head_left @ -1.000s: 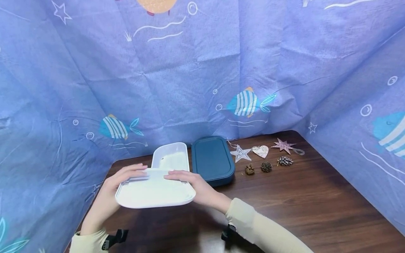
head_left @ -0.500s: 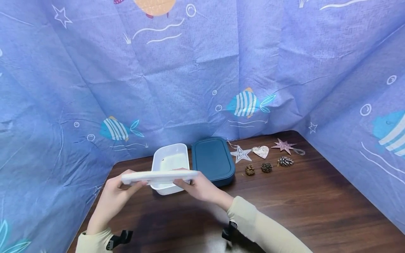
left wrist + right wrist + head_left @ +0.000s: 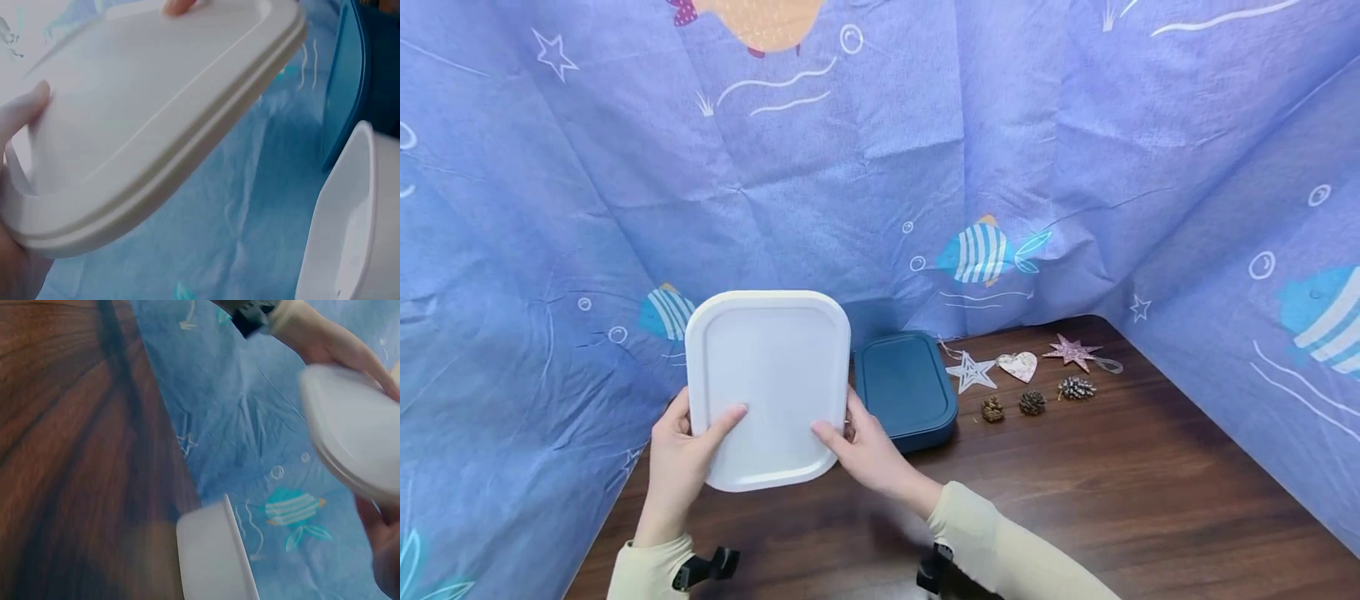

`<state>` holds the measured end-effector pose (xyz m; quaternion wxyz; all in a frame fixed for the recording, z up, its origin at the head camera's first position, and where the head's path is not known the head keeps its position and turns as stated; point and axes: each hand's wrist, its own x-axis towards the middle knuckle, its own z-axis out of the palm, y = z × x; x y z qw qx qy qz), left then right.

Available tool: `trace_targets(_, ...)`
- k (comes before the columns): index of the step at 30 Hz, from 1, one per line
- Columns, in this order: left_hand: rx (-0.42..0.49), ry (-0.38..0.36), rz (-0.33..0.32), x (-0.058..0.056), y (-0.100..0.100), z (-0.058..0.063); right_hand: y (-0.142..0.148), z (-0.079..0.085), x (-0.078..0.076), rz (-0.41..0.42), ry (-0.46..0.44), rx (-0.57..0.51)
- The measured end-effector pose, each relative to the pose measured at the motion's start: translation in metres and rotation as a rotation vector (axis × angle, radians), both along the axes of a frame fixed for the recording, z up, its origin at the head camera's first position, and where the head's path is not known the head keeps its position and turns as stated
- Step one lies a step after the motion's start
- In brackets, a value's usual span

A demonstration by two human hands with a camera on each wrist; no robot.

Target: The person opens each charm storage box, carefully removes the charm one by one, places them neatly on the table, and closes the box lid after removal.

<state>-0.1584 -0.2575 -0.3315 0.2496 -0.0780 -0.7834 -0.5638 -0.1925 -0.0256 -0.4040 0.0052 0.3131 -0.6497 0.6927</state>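
A white rounded-rectangle lid (image 3: 771,367) is held up nearly upright in the head view, its flat face toward me. My left hand (image 3: 681,467) grips its left edge, thumb across the face. On the opposite edge my right hand (image 3: 876,454) grips it the same way, thumb in front and fingers behind. Behind the lid, and hidden by it in the head view, stands a white open container (image 3: 340,231), whose wall (image 3: 212,556) also shows in the right wrist view. The lid is apart from the container.
A dark blue lidded box (image 3: 904,383) stands right of the lid. Farther right lie a white star (image 3: 972,372), a heart ornament (image 3: 1018,365), a pink glitter star (image 3: 1071,352) and pinecones (image 3: 1032,402). A blue fish-print cloth (image 3: 850,167) hangs behind the wooden table (image 3: 1120,483).
The lid has turned from lying tilted, through edge-on, to nearly upright, and has risen. My thumbs now lie on its near face. The white container has become hidden behind it.
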Motion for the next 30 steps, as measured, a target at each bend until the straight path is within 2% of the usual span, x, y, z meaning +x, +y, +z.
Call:
trace_targets(3, 0.08, -0.004, 0.012, -0.007, 0.006, 0.0, -0.01, 0.0, 0.002, -0.114, 0.047, -0.067)
trace_targets(8, 0.161, 0.015, -0.001, -0.016, 0.015, 0.001, -0.019, 0.004, 0.0, -0.291, 0.152, -0.054)
trace_targets(10, 0.148, 0.026, -0.001, -0.018, 0.016, 0.002, -0.02, 0.007, -0.004, -0.307, 0.195, -0.054)
trace_targets(14, 0.052, 0.019, 0.014, -0.022, 0.015, 0.006, -0.022, 0.013, -0.013, -0.316, 0.243, -0.038)
trace_targets(16, 0.001, -0.004, 0.018, -0.026, 0.013, 0.008, -0.022, 0.015, -0.019, -0.318, 0.238, -0.017)
trace_targets(21, -0.022, -0.057, -0.037, -0.049, 0.009, 0.006, -0.024, 0.018, -0.038, -0.34, 0.192, 0.044)
trace_targets(25, -0.07, -0.121, -0.036, -0.068, 0.005, -0.004, -0.025, 0.016, -0.052, -0.353, 0.129, 0.102)
trace_targets(30, -0.094, -0.225, -0.014, -0.087, -0.002, -0.017, -0.028, 0.007, -0.065, -0.365, 0.037, 0.187)
